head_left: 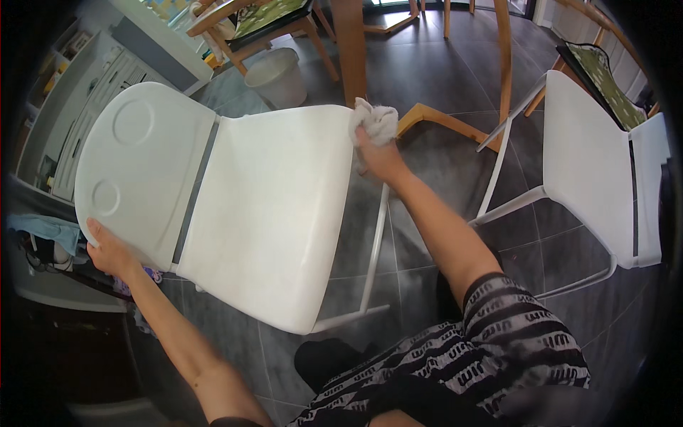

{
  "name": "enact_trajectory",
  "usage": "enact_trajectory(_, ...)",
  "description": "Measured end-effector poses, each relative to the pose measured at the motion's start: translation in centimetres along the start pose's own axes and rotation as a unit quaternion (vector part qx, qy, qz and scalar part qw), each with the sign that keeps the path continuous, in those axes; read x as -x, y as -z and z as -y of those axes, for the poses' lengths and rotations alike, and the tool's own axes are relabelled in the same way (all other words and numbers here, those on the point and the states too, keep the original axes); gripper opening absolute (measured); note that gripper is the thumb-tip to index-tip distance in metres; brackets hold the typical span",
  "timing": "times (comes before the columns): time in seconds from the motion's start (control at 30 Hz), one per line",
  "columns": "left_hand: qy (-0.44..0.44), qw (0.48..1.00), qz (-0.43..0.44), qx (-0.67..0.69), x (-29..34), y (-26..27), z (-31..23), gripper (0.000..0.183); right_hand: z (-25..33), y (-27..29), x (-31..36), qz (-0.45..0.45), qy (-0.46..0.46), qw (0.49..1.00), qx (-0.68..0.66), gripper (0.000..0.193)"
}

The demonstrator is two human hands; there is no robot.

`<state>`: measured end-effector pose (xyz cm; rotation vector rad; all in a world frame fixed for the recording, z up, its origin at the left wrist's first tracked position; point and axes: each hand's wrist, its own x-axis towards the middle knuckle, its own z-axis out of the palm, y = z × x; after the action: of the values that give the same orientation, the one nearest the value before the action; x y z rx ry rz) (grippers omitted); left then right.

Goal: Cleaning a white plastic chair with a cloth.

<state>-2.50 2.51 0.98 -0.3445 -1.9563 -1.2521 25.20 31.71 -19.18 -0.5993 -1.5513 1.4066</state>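
A white chair [270, 206] with a smooth seat and metal legs stands in front of me. At its left end is a rounded white panel [146, 164] bearing two round ring marks, with a dark gap between it and the seat. My left hand [110, 249] grips the near lower edge of that panel, its thumb on top and the other fingers hidden beneath. A crumpled white cloth [375, 121] is bunched in my right hand [383, 156]. That hand presses the cloth against the far right corner of the seat.
Another white chair [590, 142] stands to the right. Behind are a wooden table leg [350, 53], a wooden chair [263, 25] with a green patterned cushion, and a whitish bin [277, 78]. White drawers [99, 96] line the left. The floor [441, 192] is dark grey tile.
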Motion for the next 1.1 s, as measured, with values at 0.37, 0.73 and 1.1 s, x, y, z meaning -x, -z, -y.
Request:
enact_trajectory(0.37,-0.018,1.0,-0.015,-0.009,0.5,0.0,-0.2,0.062,-1.5,0.1,-1.3,-0.019,0.179,0.975,0.13,0.039)
enact_trajectory(0.73,-0.022,0.999,-0.005,-0.025,-0.1,-0.2,-0.1,0.061,0.2,1.9,-5.1,0.108,-0.193,0.883,-0.413,0.035)
enact_trajectory(1.1,-0.018,1.0,-0.013,-0.001,0.3,-0.9,-0.5,0.06,2.0,-0.8,-5.6,0.028,-0.012,1.0,-0.002,0.038)
